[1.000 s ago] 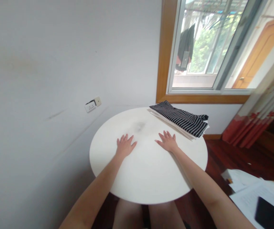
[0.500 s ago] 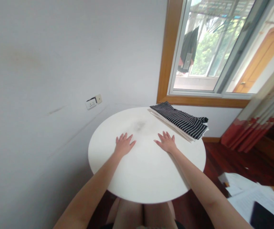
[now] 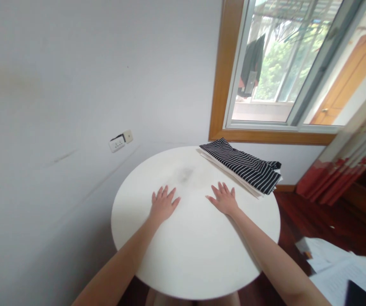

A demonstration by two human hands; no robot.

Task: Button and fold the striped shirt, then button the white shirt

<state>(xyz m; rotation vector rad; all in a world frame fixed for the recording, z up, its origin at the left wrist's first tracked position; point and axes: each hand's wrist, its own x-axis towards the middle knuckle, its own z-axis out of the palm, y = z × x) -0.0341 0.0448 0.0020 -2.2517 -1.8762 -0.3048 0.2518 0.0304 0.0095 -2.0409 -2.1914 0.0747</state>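
Observation:
Both palms lie face down on a round white table [image 3: 189, 255]. My left hand [image 3: 164, 205] rests on the left half, fingers spread, holding nothing. On the right half my right hand [image 3: 224, 199] lies flat in the same way, its fingers apart and nothing under them that I can see. Just beyond the right hand is a folded black-and-white striped cloth [image 3: 242, 165], on top of what look like white sheets or boards [image 3: 234, 174] at the table's back right edge. A grey smudge [image 3: 185, 173] marks the tabletop between and beyond the hands.
A pale wall with a socket [image 3: 117, 144] stands behind and left of the table. A wood-framed window [image 3: 218, 85] is at back right, beside a red-and-white curtain [image 3: 323, 178]. Papers [image 3: 345, 267] and a dark flat object [image 3: 360, 295] lie at lower right.
The camera view has shifted slightly, so the table looks larger and a little lower. Both hands stay flat in about the same place, and the cloth has not moved on the table.

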